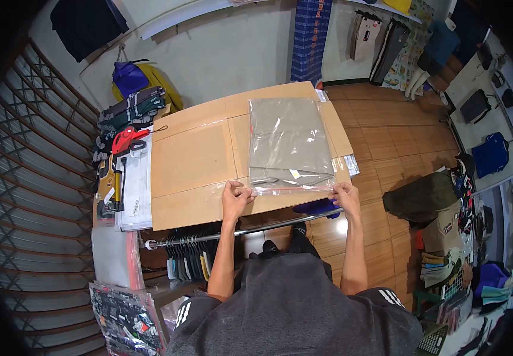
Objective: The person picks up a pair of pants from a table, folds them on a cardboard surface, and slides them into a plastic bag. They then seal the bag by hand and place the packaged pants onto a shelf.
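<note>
A folded grey-beige garment in a clear plastic bag point(289, 139) lies on the right part of a flattened cardboard sheet point(194, 154). Along the bag's near edge runs a thin red strip. My left hand point(236, 199) pinches the near left corner of the bag. At the near right corner, my right hand point(345, 197) has its fingers closed on the plastic. A small pale label shows through the bag near its lower edge.
Left of the cardboard are a red tape dispenser point(127, 140), a yellow-and-black tool point(118, 184) and folded clothes point(132, 108). A metal rail point(256, 230) with hanging garments point(188, 261) runs below the near edge. A dark green bundle point(420, 194) sits at the right.
</note>
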`<state>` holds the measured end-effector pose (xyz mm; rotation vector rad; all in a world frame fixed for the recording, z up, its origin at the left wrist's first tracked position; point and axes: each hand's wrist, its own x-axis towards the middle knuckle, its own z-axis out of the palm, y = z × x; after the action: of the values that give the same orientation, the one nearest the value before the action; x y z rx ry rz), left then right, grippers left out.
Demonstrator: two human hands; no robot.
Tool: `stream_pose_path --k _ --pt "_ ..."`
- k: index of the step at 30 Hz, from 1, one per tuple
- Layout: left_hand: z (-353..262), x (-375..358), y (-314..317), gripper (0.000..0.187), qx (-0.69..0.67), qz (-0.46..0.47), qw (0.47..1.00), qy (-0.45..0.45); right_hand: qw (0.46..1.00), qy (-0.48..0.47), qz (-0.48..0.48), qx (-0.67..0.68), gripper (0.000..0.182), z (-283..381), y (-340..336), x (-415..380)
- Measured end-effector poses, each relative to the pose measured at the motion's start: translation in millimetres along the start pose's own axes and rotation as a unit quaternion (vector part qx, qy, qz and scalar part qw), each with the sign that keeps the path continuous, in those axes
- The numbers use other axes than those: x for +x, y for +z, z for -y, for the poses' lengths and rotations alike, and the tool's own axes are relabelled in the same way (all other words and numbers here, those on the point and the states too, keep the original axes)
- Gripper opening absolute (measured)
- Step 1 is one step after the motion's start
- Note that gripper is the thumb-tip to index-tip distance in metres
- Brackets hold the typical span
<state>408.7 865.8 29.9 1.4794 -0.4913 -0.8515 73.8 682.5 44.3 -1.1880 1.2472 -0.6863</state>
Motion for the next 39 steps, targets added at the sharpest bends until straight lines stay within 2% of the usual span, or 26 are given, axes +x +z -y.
stream_pose_path --k 8,17,23,26,31,34,39 --pt "-16 -4 10 0.036 0.038 0.017 0.999 -0.02 0.998 0.034 0.006 -0.043 0.025 19 12 -4" --pt "-5 0 5 0.04 0.016 0.033 0.999 -0.002 1.0 -0.004 0.026 -0.003 0.027 -6 8 5" --pt "-9 -1 10 0.046 0.054 0.032 0.998 -0.008 0.998 0.054 0.0 0.019 0.027 8 18 -8" --pt "-11 -2 16 0.048 0.067 0.032 0.997 0.002 0.998 0.055 0.002 0.002 0.028 10 23 -10" --pt "0 -1 17 0.047 0.072 0.038 0.995 0.056 0.999 0.02 0.006 0.046 0.029 -13 23 0" --pt "-3 -3 19 0.047 0.061 0.035 0.996 0.048 0.996 0.028 -0.005 0.08 0.03 -17 24 0" --pt "-11 -7 26 0.058 0.07 0.026 0.996 0.042 0.994 0.047 -0.016 0.102 0.03 1 40 -14"
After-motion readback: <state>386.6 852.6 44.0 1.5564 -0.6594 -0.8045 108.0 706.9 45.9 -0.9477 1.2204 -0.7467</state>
